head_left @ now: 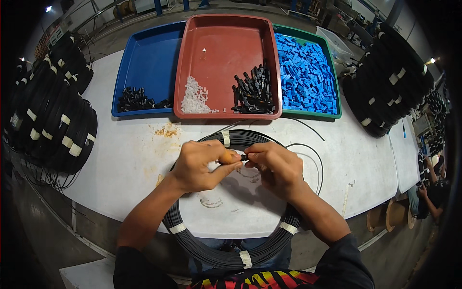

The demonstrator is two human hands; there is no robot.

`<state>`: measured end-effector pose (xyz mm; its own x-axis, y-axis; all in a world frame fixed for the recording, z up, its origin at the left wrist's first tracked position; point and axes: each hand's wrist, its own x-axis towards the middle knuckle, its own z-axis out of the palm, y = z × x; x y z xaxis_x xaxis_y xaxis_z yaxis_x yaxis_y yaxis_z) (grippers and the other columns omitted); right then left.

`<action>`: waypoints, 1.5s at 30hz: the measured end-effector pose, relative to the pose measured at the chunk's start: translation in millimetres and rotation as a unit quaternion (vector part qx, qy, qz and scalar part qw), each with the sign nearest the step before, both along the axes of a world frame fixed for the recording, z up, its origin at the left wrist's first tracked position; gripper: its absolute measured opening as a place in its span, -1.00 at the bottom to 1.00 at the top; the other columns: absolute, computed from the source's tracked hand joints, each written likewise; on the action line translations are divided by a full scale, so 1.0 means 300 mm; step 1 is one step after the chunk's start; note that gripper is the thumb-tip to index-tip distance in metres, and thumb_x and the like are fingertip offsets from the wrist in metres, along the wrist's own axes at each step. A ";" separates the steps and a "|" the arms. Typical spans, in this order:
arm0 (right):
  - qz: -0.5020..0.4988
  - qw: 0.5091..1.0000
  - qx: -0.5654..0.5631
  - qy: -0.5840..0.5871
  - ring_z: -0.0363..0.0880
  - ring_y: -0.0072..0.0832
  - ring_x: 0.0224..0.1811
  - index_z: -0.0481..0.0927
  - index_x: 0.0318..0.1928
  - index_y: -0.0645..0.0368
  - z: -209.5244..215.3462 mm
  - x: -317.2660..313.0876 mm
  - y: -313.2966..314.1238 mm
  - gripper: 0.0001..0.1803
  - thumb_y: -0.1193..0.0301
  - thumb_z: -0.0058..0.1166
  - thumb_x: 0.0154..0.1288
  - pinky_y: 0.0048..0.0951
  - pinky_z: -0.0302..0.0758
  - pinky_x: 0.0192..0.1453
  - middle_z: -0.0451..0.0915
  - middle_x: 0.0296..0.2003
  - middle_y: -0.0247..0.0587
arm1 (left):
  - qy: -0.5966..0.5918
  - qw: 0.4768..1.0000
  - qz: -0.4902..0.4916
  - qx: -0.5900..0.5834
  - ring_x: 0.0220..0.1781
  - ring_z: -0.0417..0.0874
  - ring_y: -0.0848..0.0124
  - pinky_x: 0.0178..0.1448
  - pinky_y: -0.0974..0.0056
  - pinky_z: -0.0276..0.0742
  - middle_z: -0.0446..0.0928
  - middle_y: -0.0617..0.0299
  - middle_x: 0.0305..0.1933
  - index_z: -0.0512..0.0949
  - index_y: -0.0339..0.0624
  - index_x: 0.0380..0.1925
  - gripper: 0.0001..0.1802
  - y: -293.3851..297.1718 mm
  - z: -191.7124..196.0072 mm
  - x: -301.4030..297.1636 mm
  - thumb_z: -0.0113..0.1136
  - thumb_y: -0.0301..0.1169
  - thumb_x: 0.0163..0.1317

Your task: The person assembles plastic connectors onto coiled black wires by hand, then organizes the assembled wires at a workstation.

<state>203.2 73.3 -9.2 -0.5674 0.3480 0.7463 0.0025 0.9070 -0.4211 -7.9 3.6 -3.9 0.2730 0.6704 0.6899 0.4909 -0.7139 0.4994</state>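
My left hand (199, 164) and my right hand (280, 167) meet over the middle of a black cable coil (211, 253). Between their fingertips is a small black connector piece (244, 157), pinched from both sides. An orange covering wraps one finger of my left hand. Fingers hide most of the piece, and I cannot tell whether a cable end enters it. Pale tape bands the coil, which lies on the white table (332, 168) and overhangs its near edge. A loose cable end (315, 154) curves out on the right.
Beyond the coil stand a blue tray (151, 58) with black parts, a red tray (231, 43) with clear pieces and black connectors, and a green tray (338, 103) of blue pieces. Taped cable coils are stacked left (48, 115) and right (390, 82). Another person (433, 192) is at far right.
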 end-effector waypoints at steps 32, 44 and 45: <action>-0.002 0.987 0.156 0.027 0.71 -0.20 -0.29 0.57 -0.33 0.40 0.009 -0.010 0.011 -0.77 0.70 0.24 -0.09 -0.32 0.65 -0.28 0.66 -0.22 0.09 | -0.211 0.939 -0.025 -0.271 -0.29 0.84 0.39 -0.19 0.35 0.71 0.76 0.05 -0.38 0.67 -0.41 -0.39 -0.92 -0.030 0.021 0.018 0.42 -0.63 0.17; -0.002 0.994 -0.065 -0.083 0.60 -0.04 -0.30 0.47 -0.33 0.20 0.017 0.003 -0.011 -0.67 0.73 0.15 -0.21 -0.12 0.53 -0.24 0.55 -0.39 -0.12 | 0.199 0.956 0.038 0.213 -0.45 0.65 0.30 -0.31 0.23 0.63 0.63 0.11 -0.39 0.51 -0.27 -0.60 -0.81 0.009 -0.012 0.032 0.35 -0.69 0.02; -0.002 0.994 -0.066 -0.084 0.60 -0.04 -0.30 0.47 -0.33 0.20 0.011 0.001 -0.010 -0.67 0.73 0.15 -0.21 -0.12 0.53 -0.24 0.55 -0.39 -0.12 | 0.243 0.939 0.036 0.240 -0.41 0.69 0.27 -0.32 0.21 0.63 0.65 0.05 -0.34 0.50 -0.29 -0.59 -0.79 0.008 -0.010 0.029 0.36 -0.73 -0.02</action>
<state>203.5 70.3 -6.1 -0.6787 0.4388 0.5889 0.0855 0.8436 -0.5301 0.7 6.2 -6.9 0.5993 0.3431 0.7232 0.6338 -0.7553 -0.1669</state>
